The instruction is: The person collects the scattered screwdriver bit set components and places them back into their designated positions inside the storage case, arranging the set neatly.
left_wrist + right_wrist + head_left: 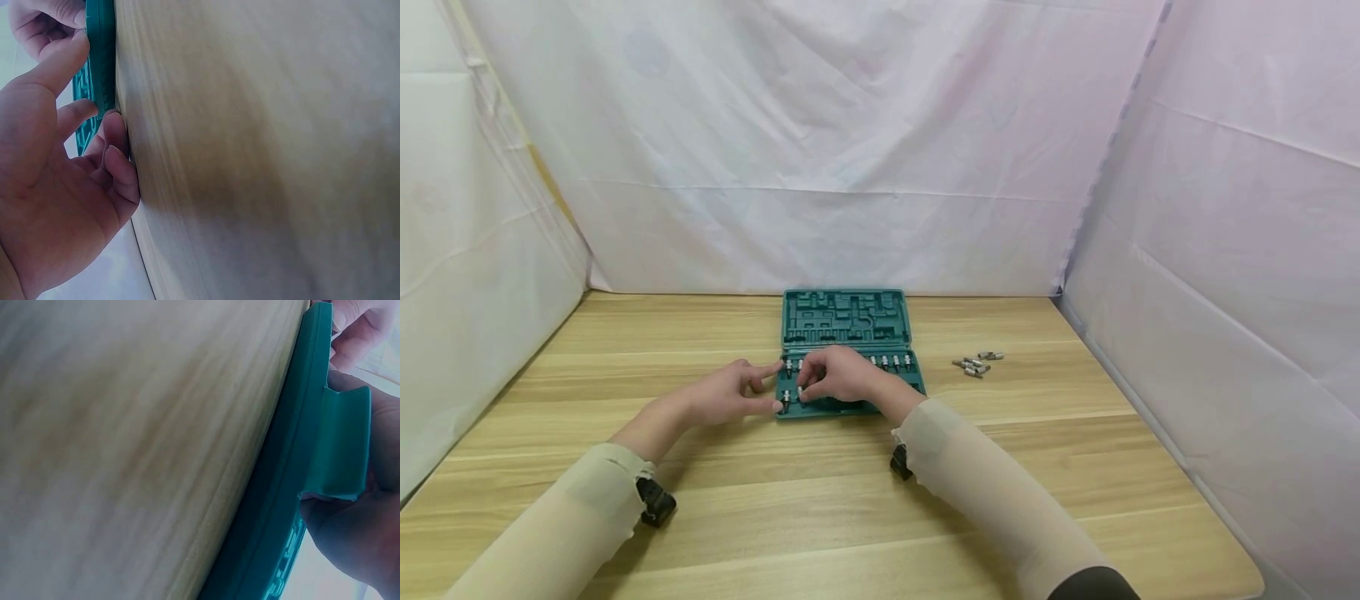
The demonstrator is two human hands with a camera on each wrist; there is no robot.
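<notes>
A green plastic tool case [846, 317] lies unfolded on the table, with silvery bit sockets [897, 362] seated in its near half. My right hand [842, 375] is over that half and pinches a small bit socket [801, 393] between thumb and fingertips, at the front row. Left of it another bit socket [786, 398] sits in its slot. My left hand [730, 392] rests by the case's left side, with thumb and index finger touching the edge. In the left wrist view, its other fingers are bent near the table. The right hand hides part of the case.
Several loose bit sockets [977, 365] lie in a small pile on the wooden table [820, 508], right of the case. White cloth walls [850, 167] stand behind and on both sides. The lid of the case leans back near the rear cloth.
</notes>
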